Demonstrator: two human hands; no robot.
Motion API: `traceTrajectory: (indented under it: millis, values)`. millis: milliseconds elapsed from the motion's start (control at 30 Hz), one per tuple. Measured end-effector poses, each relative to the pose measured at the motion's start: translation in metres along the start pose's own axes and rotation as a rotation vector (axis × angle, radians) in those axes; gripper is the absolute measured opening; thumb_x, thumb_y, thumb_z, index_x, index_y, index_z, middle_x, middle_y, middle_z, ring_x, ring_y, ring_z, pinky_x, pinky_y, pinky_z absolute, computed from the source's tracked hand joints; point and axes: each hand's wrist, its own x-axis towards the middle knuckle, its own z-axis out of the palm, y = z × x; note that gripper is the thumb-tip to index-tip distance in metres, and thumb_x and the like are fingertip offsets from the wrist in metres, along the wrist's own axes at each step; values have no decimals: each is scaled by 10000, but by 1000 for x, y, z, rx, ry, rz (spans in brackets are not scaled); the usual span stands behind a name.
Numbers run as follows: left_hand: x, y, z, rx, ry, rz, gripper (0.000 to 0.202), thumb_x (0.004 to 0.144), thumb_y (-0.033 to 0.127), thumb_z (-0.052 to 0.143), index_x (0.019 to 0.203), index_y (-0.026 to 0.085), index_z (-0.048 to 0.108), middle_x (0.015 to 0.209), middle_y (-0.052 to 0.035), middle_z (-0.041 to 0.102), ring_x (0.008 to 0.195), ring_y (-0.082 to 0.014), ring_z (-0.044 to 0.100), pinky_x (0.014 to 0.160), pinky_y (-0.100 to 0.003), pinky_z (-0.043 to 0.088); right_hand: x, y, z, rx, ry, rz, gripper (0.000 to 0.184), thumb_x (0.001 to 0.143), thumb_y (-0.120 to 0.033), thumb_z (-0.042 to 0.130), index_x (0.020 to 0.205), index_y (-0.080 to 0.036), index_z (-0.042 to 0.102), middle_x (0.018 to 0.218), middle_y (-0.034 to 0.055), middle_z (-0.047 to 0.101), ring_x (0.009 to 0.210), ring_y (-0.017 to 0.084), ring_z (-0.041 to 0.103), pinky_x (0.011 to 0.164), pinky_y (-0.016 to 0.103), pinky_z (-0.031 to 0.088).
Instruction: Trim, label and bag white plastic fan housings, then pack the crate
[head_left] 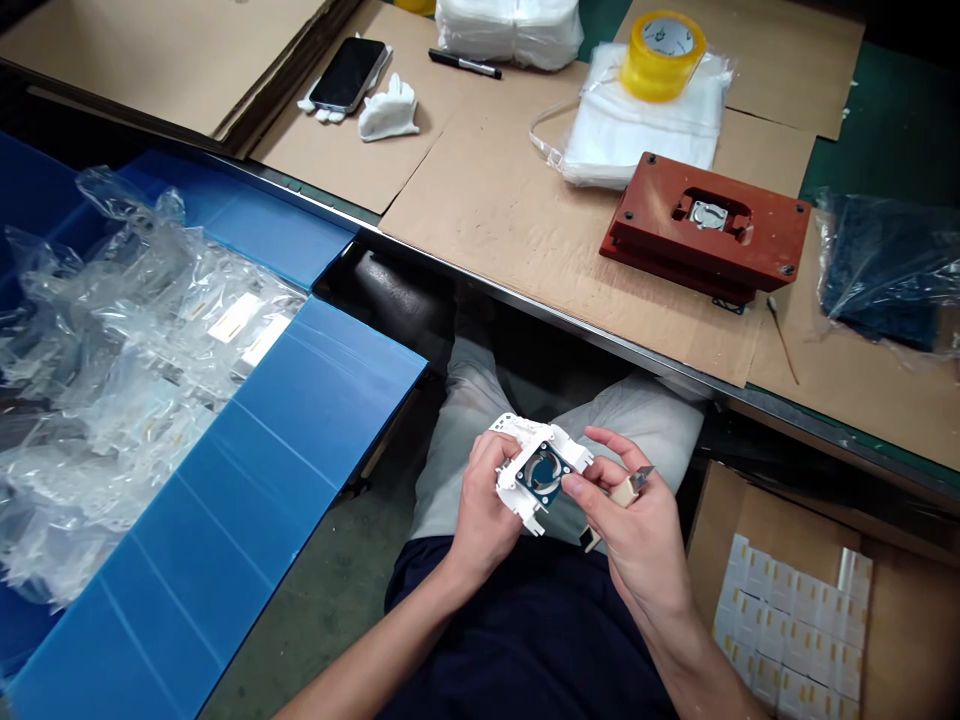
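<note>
Left grip (pixel 486 500) curls, hidden fingertips seemingly bent — right grip (pixel 641 520) half-curled, thumb (pixel 596 502) extended.

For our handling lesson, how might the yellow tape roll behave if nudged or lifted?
The yellow tape roll probably won't roll away, since it lies on its flat side. It may slide or tilt on the soft-looking plastic bags beneath. Its thick wound ring suggests it would keep its shape when lifted.

Single head cam, wearer's POV: above the lap (pixel 446 480), aimed forward and steeply down. Hands (pixel 645 530) close, lower center; desk (pixel 896 120) farther off, edge slanting down rightward.
</note>
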Motion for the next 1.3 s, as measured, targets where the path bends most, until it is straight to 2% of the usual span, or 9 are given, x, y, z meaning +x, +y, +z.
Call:
traceTrajectory:
  millis: [500, 667, 767, 833, 967, 1033, 1100, 1167, 1300]
  values:
    - [-2, -2, 1, 120, 0, 66, 154, 862, 295, 637, 805, 228, 511, 882, -30, 565, 874, -219, 534, 813, -345, 399, -2, -1, 6, -310, 89, -91, 587, 809, -397, 767, 1334, -279, 531, 641, -87, 464, 595, 106, 471, 658, 252, 485]
    - [-1, -2, -1, 157, 4, 72, 121, 860, 240, 611, 790, 223, 514, 863, -22, 557, 860, -210, 523, 812, -348, 389, 3, -3, -1, -373, 42, -127, 589, 831, -405, 740, 1361, -280, 518, 622, -89, 437, 577, 108, 428, 627, 255, 443]
    - [3, 3, -4, -56, -6, -61, 160, 760, 205, 707, 791, 218, 551, 847, -4, 583, 817, -193, 547, 762, -324, 413, 13, -1, -24, -286, 127, -224, 470, 863, -393, 710, 1297, -259, 592, 643, -68, 472, 596, 112, 443, 652, 262, 458]
    - [8, 7, -6, -330, -2, -250, 265, 679, 204, 794, 878, 212, 619, 893, -8, 647, 841, -197, 599, 778, -323, 455, 22, 1, -45, -291, 178, -258, 399, 831, -408, 742, 1187, -243, 670, 789, -5, 588, 732, 146, 541, 659, 265, 475]
    - [22, 18, -4, -820, 43, -571, 468, 568, 185, 877, 999, 206, 694, 948, -23, 728, 965, -223, 665, 889, -334, 508, 32, 7, -69, -119, -67, -143, 662, 677, -512, 844, 1250, -225, 676, 1186, 123, 654, 1084, 264, 596, 778, 326, 541]
    - [30, 24, 2, -943, 57, -598, 474, 532, 151, 878, 969, 221, 710, 853, 7, 723, 929, -207, 673, 900, -328, 519, 30, 8, -69, 47, -151, -81, 831, 590, -549, 881, 1316, -222, 644, 1198, 140, 663, 834, 205, 630, 639, 300, 543]
    - [37, 30, 9, -1027, 43, -592, 458, 536, 141, 868, 958, 237, 718, 789, 22, 709, 927, -207, 675, 929, -348, 527, 26, 4, -65, 147, -131, -56, 846, 577, -525, 890, 1331, -240, 635, 1178, 134, 672, 519, 69, 454, 422, 220, 405]
    - [43, 35, 16, -1080, -1, -566, 436, 555, 142, 858, 958, 241, 724, 798, 13, 712, 994, -224, 670, 987, -375, 514, 23, -6, -61, 173, -109, -57, 827, 612, -464, 881, 1368, -275, 605, 1187, 126, 670, 440, 9, 288, 354, 183, 261]
    - [53, 40, 31, -1113, -102, -461, 421, 589, 168, 860, 980, 244, 725, 946, -12, 730, 1142, -237, 629, 1103, -391, 439, 23, -51, -65, 128, -128, -140, 837, 610, -360, 897, 1385, -277, 595, 1192, 128, 679, 470, 34, 379, 353, 173, 247]
